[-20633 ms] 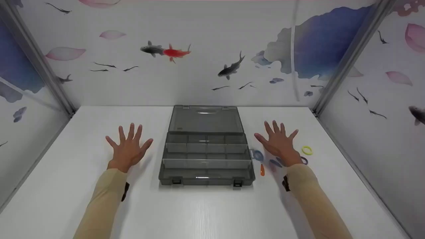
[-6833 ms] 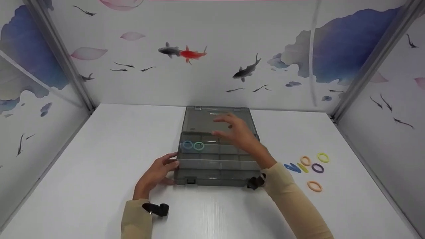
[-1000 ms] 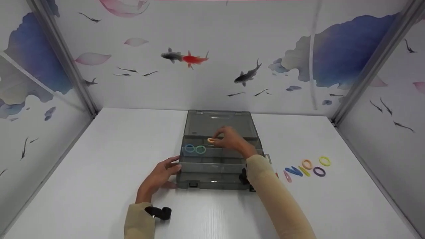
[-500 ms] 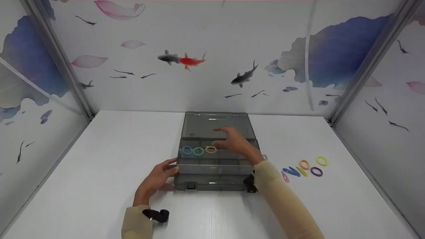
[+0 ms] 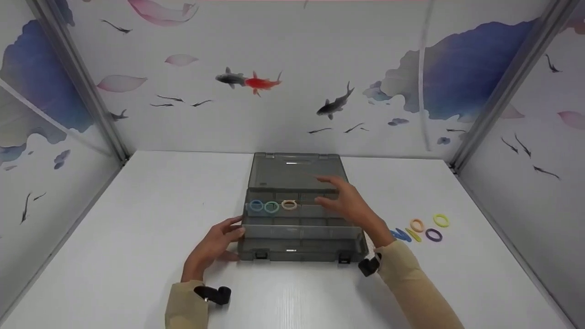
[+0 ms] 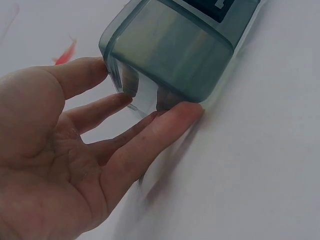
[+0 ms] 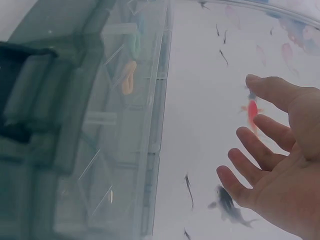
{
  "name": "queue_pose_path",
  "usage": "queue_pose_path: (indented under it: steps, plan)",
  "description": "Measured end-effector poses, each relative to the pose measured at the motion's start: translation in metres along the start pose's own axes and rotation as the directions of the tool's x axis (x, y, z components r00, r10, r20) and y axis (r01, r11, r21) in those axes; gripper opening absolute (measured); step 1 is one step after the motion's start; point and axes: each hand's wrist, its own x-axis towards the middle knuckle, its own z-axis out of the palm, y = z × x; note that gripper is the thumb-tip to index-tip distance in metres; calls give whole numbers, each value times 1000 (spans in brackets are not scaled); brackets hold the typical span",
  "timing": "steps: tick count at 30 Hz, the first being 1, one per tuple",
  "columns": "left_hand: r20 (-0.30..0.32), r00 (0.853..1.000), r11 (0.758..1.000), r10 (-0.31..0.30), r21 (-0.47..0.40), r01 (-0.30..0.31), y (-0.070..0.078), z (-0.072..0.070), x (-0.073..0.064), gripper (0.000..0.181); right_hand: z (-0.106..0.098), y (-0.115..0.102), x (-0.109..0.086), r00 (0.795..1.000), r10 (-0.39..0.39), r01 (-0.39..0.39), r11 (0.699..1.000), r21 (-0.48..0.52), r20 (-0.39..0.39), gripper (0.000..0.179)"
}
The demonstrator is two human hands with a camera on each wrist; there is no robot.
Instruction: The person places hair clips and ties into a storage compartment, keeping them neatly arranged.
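Observation:
A grey see-through compartment box lies on the table with its lid folded back. Toward its back left, a blue ring, a green ring and a peach ring, like small hair ties, sit side by side; the right wrist view shows the peach ring through the plastic. My left hand touches the box's left side, its fingertips against the wall near a corner. Above the box's right half hovers my right hand, fingers spread apart and holding nothing.
Right of the box, an orange ring, a yellow ring and a purple ring lie on the white table. Nearby are blue teardrop-shaped clips and a yellow-green one, partly beside my right wrist. Printed walls enclose the table.
My right hand has let go of the peach ring, which now sits beside the green one. The hand has opened and moved right. My left hand stays at the box's side.

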Motion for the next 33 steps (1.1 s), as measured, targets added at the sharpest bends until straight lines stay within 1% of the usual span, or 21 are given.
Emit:
queue_pose_path:
  steps: [2,6,8,11,14,19,22,27,29,33]
  plan:
    - [1,1000,1000,2,0,-2,-1,1,1,58,-5,5,-7,1000,-16,16,1000,-4,-26,61]
    - [2,1000,1000,4,1,-4,-1,0,1,59,-15,15,-17,992,-64,60,997,-41,-108,57]
    - [7,1000,1000,2,-2,-2,-1,0,1,59,-21,22,-22,987,-65,58,997,-52,-147,55]
    - [10,1000,1000,1,-11,-1,-2,0,2,59,-32,34,-29,984,-24,15,998,-53,-175,53]
    - [11,1000,1000,-1,-19,1,-2,0,2,58,-42,48,-36,982,19,-31,998,-62,-188,52]
    - [9,1000,1000,1,-13,-1,-2,0,3,58,-60,77,-47,981,68,-90,989,-115,-183,51]
    - [12,1000,1000,5,-6,-5,-1,0,3,58,-71,92,-53,978,116,-140,980,-138,-171,53]
    - [18,1000,1000,4,2,-4,-1,-1,2,59,-89,111,-63,962,212,-240,957,-165,-169,55]
    - [19,1000,1000,3,2,-3,-2,0,1,60,-95,118,-68,954,245,-272,951,-150,-175,56]
    - [16,1000,1000,-2,3,2,-3,1,2,60,-105,132,-76,937,285,-313,941,-128,-199,56]
